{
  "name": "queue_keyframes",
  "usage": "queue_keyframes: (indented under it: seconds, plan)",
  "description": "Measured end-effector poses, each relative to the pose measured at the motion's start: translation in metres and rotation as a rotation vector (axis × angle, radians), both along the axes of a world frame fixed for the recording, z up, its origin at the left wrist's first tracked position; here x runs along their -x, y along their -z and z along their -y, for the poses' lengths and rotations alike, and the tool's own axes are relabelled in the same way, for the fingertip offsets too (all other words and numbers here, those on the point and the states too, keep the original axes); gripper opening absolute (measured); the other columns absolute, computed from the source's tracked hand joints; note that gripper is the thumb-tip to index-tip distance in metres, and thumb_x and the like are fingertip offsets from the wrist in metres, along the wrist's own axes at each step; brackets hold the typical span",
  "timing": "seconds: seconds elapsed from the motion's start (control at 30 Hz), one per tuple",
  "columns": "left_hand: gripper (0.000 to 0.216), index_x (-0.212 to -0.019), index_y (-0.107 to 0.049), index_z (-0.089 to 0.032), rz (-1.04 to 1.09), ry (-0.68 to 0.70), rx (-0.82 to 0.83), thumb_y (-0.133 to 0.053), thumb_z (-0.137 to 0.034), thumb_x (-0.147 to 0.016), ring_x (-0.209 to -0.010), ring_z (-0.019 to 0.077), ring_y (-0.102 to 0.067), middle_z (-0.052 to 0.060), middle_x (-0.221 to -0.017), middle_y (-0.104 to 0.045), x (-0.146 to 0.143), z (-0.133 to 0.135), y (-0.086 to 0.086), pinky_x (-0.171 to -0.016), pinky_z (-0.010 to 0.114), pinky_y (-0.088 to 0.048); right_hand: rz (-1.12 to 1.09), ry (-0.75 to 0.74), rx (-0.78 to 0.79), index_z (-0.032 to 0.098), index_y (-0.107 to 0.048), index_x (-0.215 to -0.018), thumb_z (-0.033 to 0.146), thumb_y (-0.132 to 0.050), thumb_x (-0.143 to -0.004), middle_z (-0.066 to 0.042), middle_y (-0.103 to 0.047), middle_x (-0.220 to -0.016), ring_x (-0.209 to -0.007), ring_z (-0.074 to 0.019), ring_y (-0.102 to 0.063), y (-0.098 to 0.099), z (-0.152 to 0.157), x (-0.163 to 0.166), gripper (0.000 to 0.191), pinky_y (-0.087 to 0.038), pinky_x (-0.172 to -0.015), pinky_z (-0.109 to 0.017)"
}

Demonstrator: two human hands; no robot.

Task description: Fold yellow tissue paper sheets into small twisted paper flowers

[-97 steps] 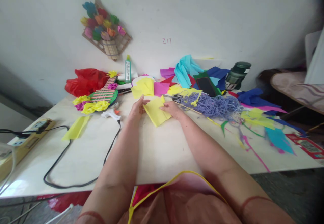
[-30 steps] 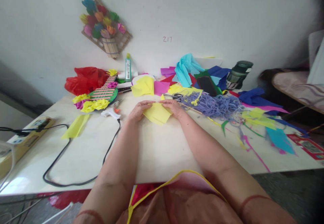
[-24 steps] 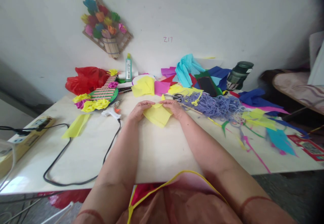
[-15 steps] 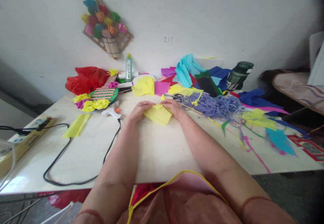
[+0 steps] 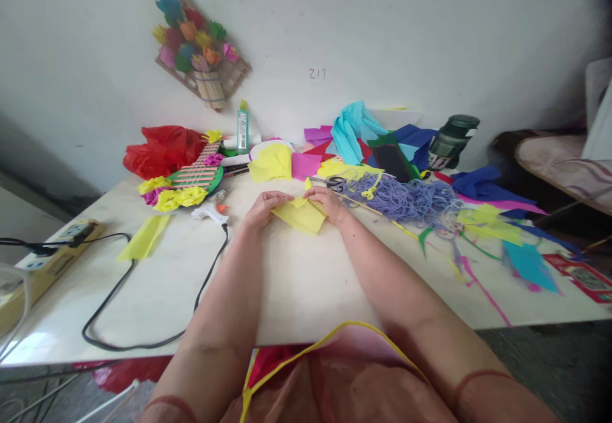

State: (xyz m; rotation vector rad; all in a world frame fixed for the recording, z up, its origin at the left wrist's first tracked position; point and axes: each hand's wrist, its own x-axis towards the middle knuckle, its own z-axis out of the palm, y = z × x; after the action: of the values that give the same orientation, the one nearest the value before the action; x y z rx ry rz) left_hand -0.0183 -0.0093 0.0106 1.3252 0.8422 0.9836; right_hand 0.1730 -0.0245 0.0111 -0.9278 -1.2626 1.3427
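Observation:
Between my two hands hangs a piece of yellow crepe paper [image 5: 301, 216], pinched along its upper edge. My left hand [image 5: 266, 209] is closed on the paper's left side. My right hand [image 5: 327, 202] grips its right side, fingers bent over the edge. A small yellow tip [image 5: 308, 184] pokes up beside the right fingers; whether it belongs to the same piece I cannot tell. Scissors [image 5: 335, 182] lie just behind my right hand. To the left of my left hand rests a white glue gun [image 5: 211, 213] with its black cord.
Purple shredded strands [image 5: 406, 199] are heaped at the right, with coloured paper scraps around them. A dark green bottle [image 5: 453, 143] stands behind. At left are a decorated craft piece [image 5: 196, 181], a yellow strip [image 5: 144, 238] and a power strip [image 5: 52, 270]. The cord [image 5: 138, 347] loops near the front edge.
The lower part of the yellow paper has swung slightly and its shape has altered between my fingers. Both hands stay almost in the same place.

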Motion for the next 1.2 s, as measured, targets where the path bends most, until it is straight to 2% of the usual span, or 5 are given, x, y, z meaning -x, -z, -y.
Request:
queue_keyframes:
  seconds: [0.17,0.37,0.53,0.97,1.2]
  plan:
    - [0.038,-0.091,-0.066,-0.015,-0.012,0.027,0.009,-0.071,-0.026,-0.054,-0.066,0.0169,-0.061,0.005,-0.076,-0.068,-0.002,0.000,0.001,-0.065,0.029,-0.045,0.028,0.024,-0.034,0.018,-0.057,-0.064,0.029,-0.059,-0.060,0.002,-0.055,-0.060,-0.055,-0.0108,-0.048,0.001,-0.001,0.001,0.012,-0.037,-0.056,-0.024]
    - [0.050,-0.104,-0.060,-0.016,-0.004,0.059,-0.014,-0.072,-0.025,-0.056,-0.068,0.0157,-0.061,0.004,-0.080,-0.068,-0.002,-0.001,0.001,-0.068,0.029,-0.047,0.072,0.035,-0.053,0.019,-0.059,-0.086,0.030,-0.065,-0.058,0.002,-0.060,-0.063,-0.057,-0.0113,-0.053,0.010,-0.008,0.002,0.031,-0.041,-0.058,-0.025]
    - [0.052,-0.107,-0.059,-0.016,-0.027,0.068,-0.034,-0.071,-0.026,-0.057,-0.071,0.0161,-0.062,0.005,-0.081,-0.068,-0.001,-0.001,0.001,-0.070,0.029,-0.047,0.123,0.100,-0.023,0.017,-0.062,-0.077,0.033,-0.064,-0.059,0.001,-0.061,-0.064,-0.058,-0.0119,-0.054,0.011,-0.011,0.001,0.024,-0.041,-0.059,-0.026]
    - [0.037,-0.096,-0.065,-0.014,-0.110,0.086,-0.053,-0.066,-0.029,-0.062,-0.072,0.0175,-0.061,0.007,-0.084,-0.068,-0.002,0.000,0.001,-0.070,0.029,-0.045,0.265,0.178,-0.090,0.016,-0.058,-0.058,0.035,-0.062,-0.059,0.003,-0.053,-0.054,-0.051,-0.0095,-0.043,0.013,-0.014,-0.001,0.020,-0.033,-0.051,-0.023]
    - [0.032,-0.079,-0.066,-0.013,-0.222,0.016,-0.075,-0.066,-0.039,-0.061,-0.059,0.0132,-0.055,0.004,-0.069,-0.066,-0.008,0.004,-0.004,-0.056,0.023,-0.040,0.318,0.126,-0.104,0.016,-0.059,-0.059,0.034,-0.061,-0.060,0.003,-0.053,-0.053,-0.052,-0.0098,-0.044,0.010,-0.010,0.001,0.019,-0.033,-0.052,-0.023]
